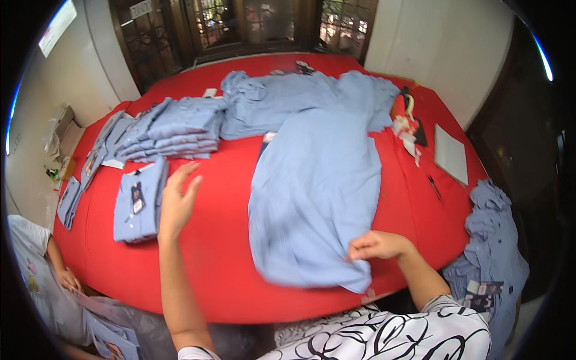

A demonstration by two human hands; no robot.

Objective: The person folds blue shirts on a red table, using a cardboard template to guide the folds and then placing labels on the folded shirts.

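A light blue shirt (318, 198) lies spread lengthwise over the red-covered table, its lower part blurred by motion. At its near right corner my right hand (379, 245) pinches the cloth edge between bent fingers. My left hand (179, 195) is raised with thumb and fingers apart, holding nothing. Just left of that hand sits a folded blue shirt (139, 204) with a dark hang tag (137, 198) on its front. Behind it rises a stack of folded blue shirts (174, 129). The far end of the spread shirt merges with more crumpled blue cloth (264, 99).
On the right of the red table (222, 252) lie a white flat sheet or pad (450, 155), a pen (434, 187) and white-and-red scraps (408, 132). A heap of blue garments (489, 234) stands beside the right edge. Another person (42, 270) is at the lower left.
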